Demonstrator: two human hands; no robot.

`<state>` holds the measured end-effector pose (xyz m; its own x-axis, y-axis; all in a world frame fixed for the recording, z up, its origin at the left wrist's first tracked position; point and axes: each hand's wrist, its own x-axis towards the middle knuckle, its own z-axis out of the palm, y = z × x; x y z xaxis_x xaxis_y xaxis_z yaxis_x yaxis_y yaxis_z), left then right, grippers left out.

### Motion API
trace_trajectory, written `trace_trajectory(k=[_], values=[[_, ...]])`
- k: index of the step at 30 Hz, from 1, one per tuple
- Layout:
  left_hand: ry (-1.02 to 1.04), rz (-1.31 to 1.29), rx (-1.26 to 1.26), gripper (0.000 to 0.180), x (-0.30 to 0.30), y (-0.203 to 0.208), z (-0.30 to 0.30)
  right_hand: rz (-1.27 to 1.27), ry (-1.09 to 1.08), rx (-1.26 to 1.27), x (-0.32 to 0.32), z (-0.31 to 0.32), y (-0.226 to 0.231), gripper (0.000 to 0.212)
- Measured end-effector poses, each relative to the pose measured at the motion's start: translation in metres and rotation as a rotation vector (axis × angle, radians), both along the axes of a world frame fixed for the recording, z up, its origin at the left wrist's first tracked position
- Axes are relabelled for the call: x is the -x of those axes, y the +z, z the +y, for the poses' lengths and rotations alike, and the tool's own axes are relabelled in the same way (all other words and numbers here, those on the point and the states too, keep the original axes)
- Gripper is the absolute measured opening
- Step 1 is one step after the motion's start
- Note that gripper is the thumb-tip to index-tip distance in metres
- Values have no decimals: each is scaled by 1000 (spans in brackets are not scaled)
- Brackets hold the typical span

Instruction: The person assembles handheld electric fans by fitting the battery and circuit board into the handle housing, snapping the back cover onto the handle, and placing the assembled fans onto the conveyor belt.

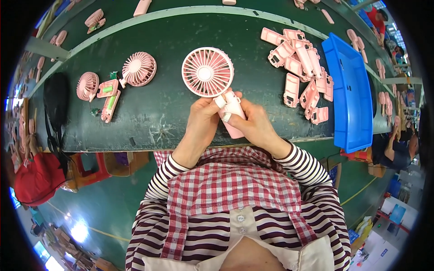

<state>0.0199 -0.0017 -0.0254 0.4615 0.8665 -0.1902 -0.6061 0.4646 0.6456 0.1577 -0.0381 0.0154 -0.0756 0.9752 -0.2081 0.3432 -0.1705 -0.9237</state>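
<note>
Between my two hands is a pink handheld fan (204, 73), its round grille tilted up and away from me over the green table. My left hand (205, 115) grips the neck and handle from the left, thumb with a white covering pressed on the front. From the right, my right hand (257, 119) closes round the handle, and its thumb, also covered in white at the tip, lies across the casing. The fingers behind the handle are mostly hidden.
Two opened pink fans (139, 69) with green batteries and circuit boards lie at the left, near a black bag (55, 106). To the right is a pile of pink casing halves (291, 89) beside a blue tray (350, 95). People sit at both sides.
</note>
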Motion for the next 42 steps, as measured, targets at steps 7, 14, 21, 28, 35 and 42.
trace_trajectory(k=[7, 14, 21, 28, 35, 42], values=[[43, 11, -60, 32, -2, 5, -4, 63, -44, -21, 4, 0, -1, 32], [59, 34, -51, 32, -3, 11, -4, 284, -160, 64, 11, 6, -5, 28], [50, 46, -90, 35, -2, 11, -8, 352, -144, 47, 12, 5, -5, 29], [130, 81, -87, 30, -4, 6, -11, 319, -115, 105, 13, 4, -8, 26], [101, 200, -149, 34, -6, 6, 4, 409, -106, 125, 7, 21, -19, 23], [-55, 190, -88, 38, -5, 14, 45, 877, 59, 271, -4, 56, -28, 22]])
